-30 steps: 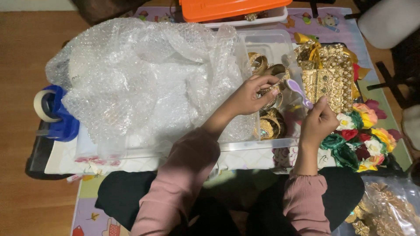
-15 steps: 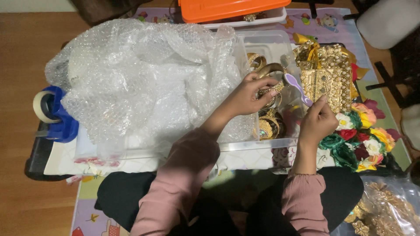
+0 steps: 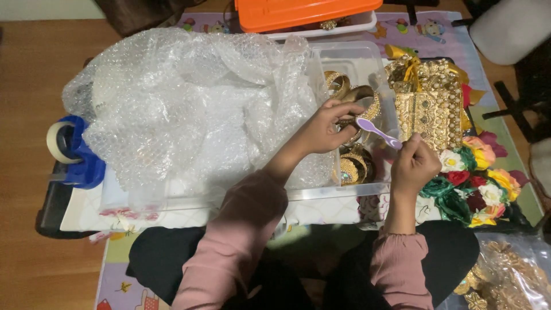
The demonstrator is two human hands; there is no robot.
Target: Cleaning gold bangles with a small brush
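Head view, looking down on a seated person in pink sleeves. Left hand (image 3: 324, 127) reaches into a clear tub (image 3: 350, 57), fingers curled on a gold bangle (image 3: 359, 95) and holding it. Right hand (image 3: 414, 166), at 3 o'clock from the left, pinches a lilac spoon (image 3: 376, 131) by the handle end; the spoon's bowl points to 10 o'clock and lies just beside the left fingertips, over the tub's right part. More bangles (image 3: 353, 166) sit in the tub at 6 o'clock from the left hand, others at 12 o'clock near the far wall.

Bubble wrap (image 3: 183, 109) fills the tub's left part and spills over its edge, at 9 o'clock from the left hand. A tape dispenser (image 3: 74, 152), blue with a roll on it, lies well apart at 9 o'clock, beside the wrap. A gold beaded piece (image 3: 430, 103) lies at 12 o'clock from the right hand, just outside the tub. Cloth flowers (image 3: 476, 186), red, green, yellow and white, lie at 3 o'clock from the right hand. An orange lid (image 3: 304, 11) rests on a box at 12 o'clock, beyond the tub.
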